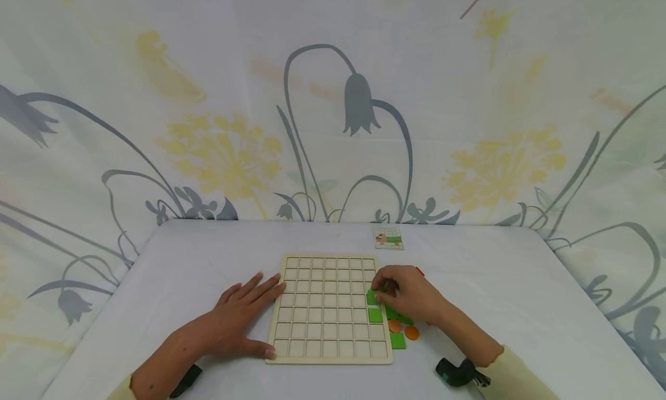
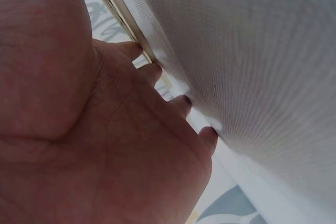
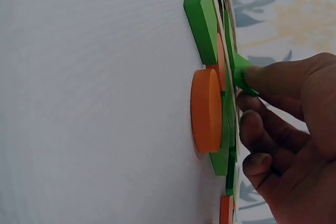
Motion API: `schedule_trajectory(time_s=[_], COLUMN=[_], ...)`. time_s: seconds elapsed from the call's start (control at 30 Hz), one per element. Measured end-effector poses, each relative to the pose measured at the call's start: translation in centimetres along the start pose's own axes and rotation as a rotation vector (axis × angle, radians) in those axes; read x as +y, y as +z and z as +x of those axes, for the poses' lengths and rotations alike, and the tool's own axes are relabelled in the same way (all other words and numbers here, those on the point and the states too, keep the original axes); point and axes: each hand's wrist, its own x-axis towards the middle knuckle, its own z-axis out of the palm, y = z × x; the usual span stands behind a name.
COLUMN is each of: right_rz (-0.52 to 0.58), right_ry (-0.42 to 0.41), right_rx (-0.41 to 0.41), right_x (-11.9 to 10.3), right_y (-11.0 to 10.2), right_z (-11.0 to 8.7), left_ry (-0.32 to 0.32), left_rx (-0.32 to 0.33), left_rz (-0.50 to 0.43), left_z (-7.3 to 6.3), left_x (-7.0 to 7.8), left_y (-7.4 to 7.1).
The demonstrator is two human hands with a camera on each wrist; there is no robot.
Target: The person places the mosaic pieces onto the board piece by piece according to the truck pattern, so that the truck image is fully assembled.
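A pale wooden grid board [image 1: 315, 316] lies flat on the white table. My left hand [image 1: 236, 313] rests with spread fingers along its left edge, thumb at the near left corner. In the left wrist view, the fingertips [image 2: 181, 103] touch the table beside the board's edge. My right hand [image 1: 408, 291] is over the board's right edge and pinches a green square tile [image 3: 242, 72] between thumb and fingers, tilted above the board. Another green tile [image 1: 375, 315] sits in a right-hand cell, just nearer than the pinched one.
Right of the board lie loose green tiles [image 1: 398, 341] and orange discs [image 1: 412, 332], some partly under my right hand. A red piece [image 1: 420, 271] shows behind that hand. A small printed pattern card [image 1: 388, 238] lies at the table's far side, before a flowered cloth backdrop.
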Motion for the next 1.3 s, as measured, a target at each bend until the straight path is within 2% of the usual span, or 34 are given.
schedule_trajectory(time_s=[0.27,0.47,0.6,0.8,1.03,1.17,1.3], right_rz=[-0.034,-0.055,-0.084,-0.116,-0.179,-0.153,-0.11], right_ry=[-0.022,-0.023,0.022,0.035,0.018,0.053,0.052], right_rx=[-0.037,-0.037,-0.126,-0.257,-0.287,-0.305,-0.323], right_x=[0.3,0.6,0.7,1.0,0.7,0.3,0.0], right_y=[-0.2,-1.3,-2.8,-4.3,-4.5,-4.5,-4.5], right_z=[-0.2,-0.5,-1.2,-2.0,-2.1,-2.0,-2.1], left_ry=[-0.005,-0.01,-0.018,-0.014,-0.005,-0.004,0.002], left_rx=[-0.014,-0.019,-0.02,-0.011,-0.008,-0.01,-0.006], left_rz=[-0.01,-0.012,-0.002,0.0,-0.006,-0.006,-0.008], left_z=[0.1,0.1,0.1,0.1,0.1,0.1,0.1], left_x=[-0.2,-0.3,-0.4,-0.4,-0.5,-0.5,-0.5], left_y=[0.1,0.2,0.3,0.3,0.3,0.3,0.2])
